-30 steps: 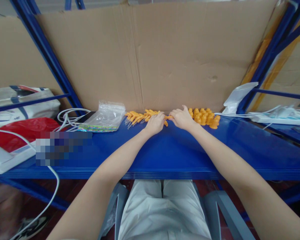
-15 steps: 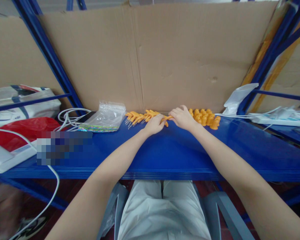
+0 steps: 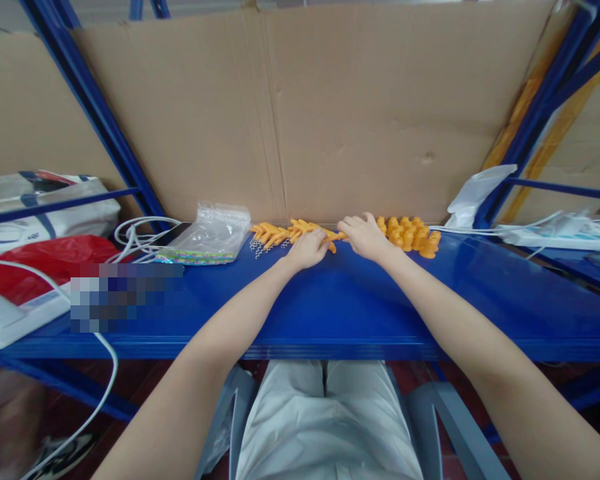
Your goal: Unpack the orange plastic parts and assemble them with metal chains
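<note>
Near the back of the blue table, my left hand (image 3: pixel 307 249) and my right hand (image 3: pixel 362 235) face each other with fingers curled. Between them they pinch a slim orange plastic piece (image 3: pixel 335 236), whose ends are partly hidden by my fingers. Left of my left hand lies a pile of long orange plastic pieces (image 3: pixel 270 234), with several small silver chains (image 3: pixel 261 249) in front of it. Just right of my right hand, short rounded orange figures (image 3: pixel 409 235) stand upright in rows.
A clear plastic bag (image 3: pixel 215 230) lies left of the pile, beside white cables (image 3: pixel 135 233). Further left are a red bag (image 3: pixel 55 263) and a white power strip (image 3: pixel 27 320). Cardboard (image 3: pixel 355 113) walls off the back between blue posts. A person's leg (image 3: pixel 17 413) shows below left.
My hands stay almost in place, with only slight finger movement around the orange piece. The view has shifted very slightly.
</note>
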Demonstrator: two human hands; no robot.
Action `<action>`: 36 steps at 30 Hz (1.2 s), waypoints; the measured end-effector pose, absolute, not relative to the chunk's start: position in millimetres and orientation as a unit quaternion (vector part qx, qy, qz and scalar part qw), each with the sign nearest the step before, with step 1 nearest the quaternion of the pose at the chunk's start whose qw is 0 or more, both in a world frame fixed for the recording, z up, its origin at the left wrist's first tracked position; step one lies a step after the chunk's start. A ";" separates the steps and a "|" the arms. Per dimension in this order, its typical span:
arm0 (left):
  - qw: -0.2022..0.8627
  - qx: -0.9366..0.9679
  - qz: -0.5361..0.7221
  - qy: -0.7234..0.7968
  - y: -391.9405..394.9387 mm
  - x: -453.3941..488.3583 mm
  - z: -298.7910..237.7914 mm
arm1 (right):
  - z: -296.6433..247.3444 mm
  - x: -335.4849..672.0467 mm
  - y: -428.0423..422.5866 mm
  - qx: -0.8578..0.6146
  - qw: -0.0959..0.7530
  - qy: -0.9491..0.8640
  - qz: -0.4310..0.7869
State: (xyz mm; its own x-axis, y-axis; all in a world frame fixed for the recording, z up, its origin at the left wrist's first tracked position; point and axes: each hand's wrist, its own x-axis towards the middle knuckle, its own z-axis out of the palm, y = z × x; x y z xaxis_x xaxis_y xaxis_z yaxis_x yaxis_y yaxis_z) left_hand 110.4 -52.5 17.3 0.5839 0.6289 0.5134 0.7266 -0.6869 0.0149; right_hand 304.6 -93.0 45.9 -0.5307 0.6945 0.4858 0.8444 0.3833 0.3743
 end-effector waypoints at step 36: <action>-0.102 -0.857 -0.322 -0.389 -44.9 119.1 16.5 | 46.8 318.2 -86.9 -0.460 0.164 -0.825 -0.285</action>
